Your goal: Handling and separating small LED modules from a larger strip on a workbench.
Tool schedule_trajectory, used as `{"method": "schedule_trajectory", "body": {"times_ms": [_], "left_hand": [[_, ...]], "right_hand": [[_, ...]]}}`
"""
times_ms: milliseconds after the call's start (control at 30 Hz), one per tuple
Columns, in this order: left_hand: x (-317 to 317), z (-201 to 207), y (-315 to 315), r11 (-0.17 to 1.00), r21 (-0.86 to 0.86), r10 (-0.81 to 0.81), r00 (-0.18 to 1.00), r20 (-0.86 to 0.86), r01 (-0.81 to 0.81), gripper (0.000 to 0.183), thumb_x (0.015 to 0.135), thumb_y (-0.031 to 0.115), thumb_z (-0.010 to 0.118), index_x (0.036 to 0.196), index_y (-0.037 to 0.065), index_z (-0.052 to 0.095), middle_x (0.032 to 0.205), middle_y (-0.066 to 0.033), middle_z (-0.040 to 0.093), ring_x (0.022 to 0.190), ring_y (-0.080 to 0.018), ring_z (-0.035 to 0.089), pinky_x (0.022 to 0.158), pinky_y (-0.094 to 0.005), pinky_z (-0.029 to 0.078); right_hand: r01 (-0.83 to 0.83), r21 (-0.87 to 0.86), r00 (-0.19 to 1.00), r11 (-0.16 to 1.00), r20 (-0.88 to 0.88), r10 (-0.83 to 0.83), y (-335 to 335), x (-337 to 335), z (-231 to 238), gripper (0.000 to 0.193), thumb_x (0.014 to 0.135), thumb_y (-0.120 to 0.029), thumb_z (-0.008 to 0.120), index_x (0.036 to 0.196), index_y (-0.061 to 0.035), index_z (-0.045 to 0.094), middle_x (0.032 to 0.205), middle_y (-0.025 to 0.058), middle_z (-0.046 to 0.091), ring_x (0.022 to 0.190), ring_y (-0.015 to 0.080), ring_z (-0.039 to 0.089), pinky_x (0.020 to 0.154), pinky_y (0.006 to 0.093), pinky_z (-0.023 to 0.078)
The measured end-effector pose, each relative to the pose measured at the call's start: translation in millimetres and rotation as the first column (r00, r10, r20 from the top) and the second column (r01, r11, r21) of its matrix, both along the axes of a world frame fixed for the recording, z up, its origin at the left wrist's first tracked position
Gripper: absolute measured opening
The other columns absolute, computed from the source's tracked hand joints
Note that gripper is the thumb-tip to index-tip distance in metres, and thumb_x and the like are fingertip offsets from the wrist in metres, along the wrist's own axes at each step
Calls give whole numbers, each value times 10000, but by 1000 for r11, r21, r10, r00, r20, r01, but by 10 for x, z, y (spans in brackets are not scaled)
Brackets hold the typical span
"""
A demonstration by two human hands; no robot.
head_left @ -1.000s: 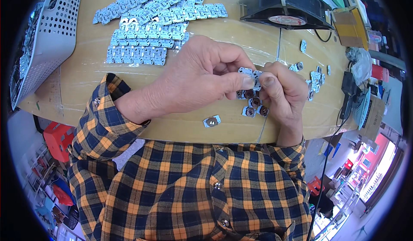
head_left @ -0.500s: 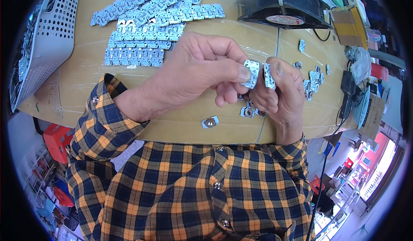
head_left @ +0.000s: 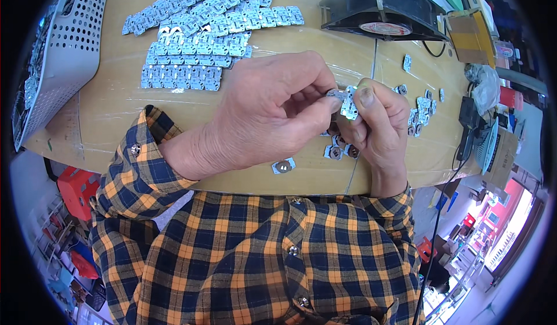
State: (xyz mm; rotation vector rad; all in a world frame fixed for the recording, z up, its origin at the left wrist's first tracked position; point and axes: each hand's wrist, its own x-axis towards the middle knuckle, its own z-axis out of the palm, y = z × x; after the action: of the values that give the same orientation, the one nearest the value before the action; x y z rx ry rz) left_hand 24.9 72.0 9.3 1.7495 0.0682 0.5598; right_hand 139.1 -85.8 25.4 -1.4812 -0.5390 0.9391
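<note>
My left hand (head_left: 272,107) is closed, pinching a small circuit board (head_left: 335,94) between thumb and fingertips; most of that board is hidden. My right hand (head_left: 380,119) is closed around another small pale blue circuit board (head_left: 349,106), whose dotted face shows beside the thumb. The two boards meet edge to edge or overlap; I cannot tell which. Below the hands lie several loose boards with round brown parts (head_left: 335,152), partly hidden by my right hand. A single such board (head_left: 283,165) rests nearer the table's front edge.
Rows of joined circuit boards (head_left: 183,75) are stacked at the far left of the table (head_left: 243,180). A light grey perforated basket (head_left: 75,52) stands left. A black fan (head_left: 380,12) sits at the back, a cardboard box (head_left: 470,35) beside it. More loose boards (head_left: 422,110) lie right.
The gap between the two boards has closed. My left hand has rolled over, tilting its board mostly out of sight, while the right hand's board has turned its face into view.
</note>
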Motion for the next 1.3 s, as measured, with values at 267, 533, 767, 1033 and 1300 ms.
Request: {"method": "schedule_trajectory", "body": {"times_ms": [267, 533, 767, 1033, 1300], "left_hand": [[-3, 0, 7, 998, -53, 18, 999, -28, -20, 74, 823, -23, 697, 879, -15, 650, 740, -36, 656, 631, -58, 608, 540, -198, 485], [-21, 44, 57, 992, -61, -115, 987, -109, 109, 72, 864, 11, 674, 922, -29, 658, 762, -30, 662, 650, -59, 613, 550, -201, 477], [7, 29, 68, 913, -399, -188, 957, -221, 87, 144, 933, 73, 624, 1017, -40, 654, 797, -61, 680, 667, -69, 646, 557, -176, 507], [-12, 77, 65, 878, -448, -308, 914, -264, 166, 125, 938, 58, 610, 1002, -42, 652, 794, -64, 681, 666, -73, 656, 546, -171, 509], [-19, 83, 49, 848, -466, -354, 924, -147, 251, 141, 963, 72, 591, 1021, -46, 641, 789, -58, 673, 665, -75, 655, 558, -177, 515]], "right_hand": [[-9, 43, 1000, 999, -5, 10, -20, 9, -47, 352, 1018, -198, 468, 698, -51, 466, 506, -25, 412, 397, 35, 321, 379, 205, 237], [20, -4, 950, 1000, 313, -18, -33, 85, -13, 333, 988, -176, 510, 689, -32, 537, 544, -23, 451, 451, 36, 374, 430, 210, 264], [-76, -21, 825, 997, 561, 75, -78, 103, -33, 296, 979, -189, 551, 757, 4, 589, 649, 8, 538, 533, 44, 448, 491, 203, 327], [-108, -2, 865, 994, 493, 95, -23, 20, -49, 354, 1006, -267, 540, 776, 0, 575, 620, -6, 516, 479, 31, 409, 440, 188, 284], [-67, 59, 995, 996, 77, 62, -41, 1, -8, 383, 1032, -287, 474, 738, -42, 479, 539, -14, 450, 414, 27, 337, 386, 200, 246]]}}
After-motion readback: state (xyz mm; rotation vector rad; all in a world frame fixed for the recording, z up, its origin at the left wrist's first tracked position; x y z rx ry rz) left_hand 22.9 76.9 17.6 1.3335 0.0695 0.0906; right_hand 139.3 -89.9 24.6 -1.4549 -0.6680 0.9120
